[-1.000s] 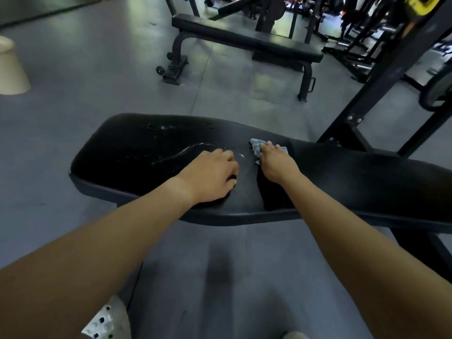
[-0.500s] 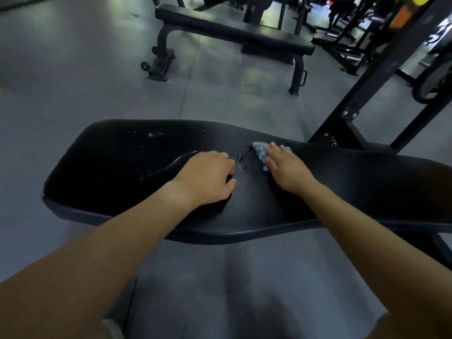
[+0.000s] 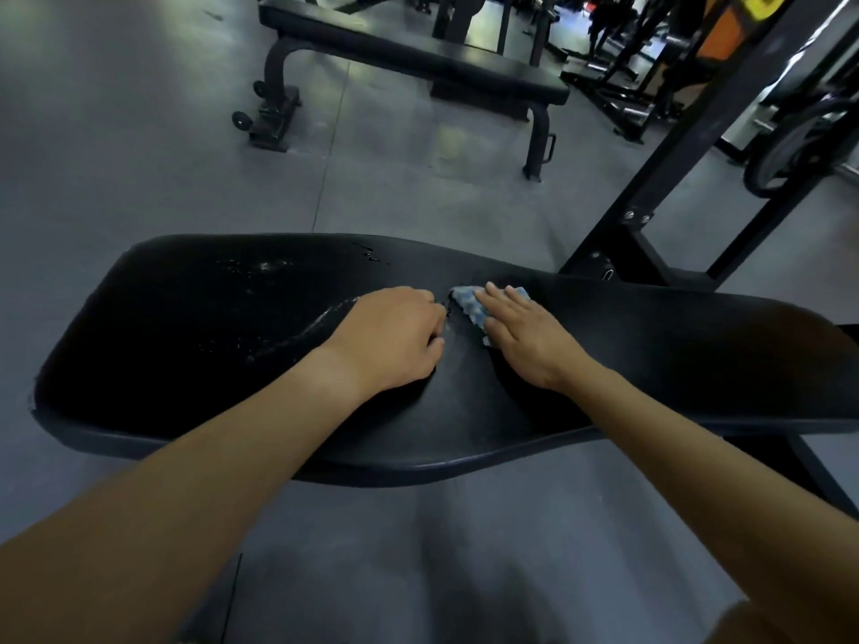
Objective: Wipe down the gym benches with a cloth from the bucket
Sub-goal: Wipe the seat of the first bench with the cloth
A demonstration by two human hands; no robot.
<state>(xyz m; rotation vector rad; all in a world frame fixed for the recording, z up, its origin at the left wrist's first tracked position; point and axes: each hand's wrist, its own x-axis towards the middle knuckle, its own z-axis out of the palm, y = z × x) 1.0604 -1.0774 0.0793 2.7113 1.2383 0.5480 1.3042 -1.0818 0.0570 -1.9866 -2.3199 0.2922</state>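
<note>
Now that the cloth point(image 3: 467, 303) has slid back toward my left hand point(image 3: 390, 339), it lies mid-bench point(image 3: 674, 350) beneath my right hand's point(image 3: 525, 339) flat, spread fingers. My left rests curled, holding nothing. Wet streaks point(image 3: 297, 339) leftward await wiping.

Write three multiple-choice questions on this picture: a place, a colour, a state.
1. Where does the cloth lie? A) in a bucket B) on the near bench, under the right hand C) on a chair
2. Which colour has the cloth? A) red B) yellow C) blue
3. How is the near bench left of the left hand? A) wet-streaked B) covered by a towel C) torn open
Key: 1 B, the flat hand presses it there; 2 C, blue shows beside the hand; 3 A, shiny drops and streaks lie there.
</note>
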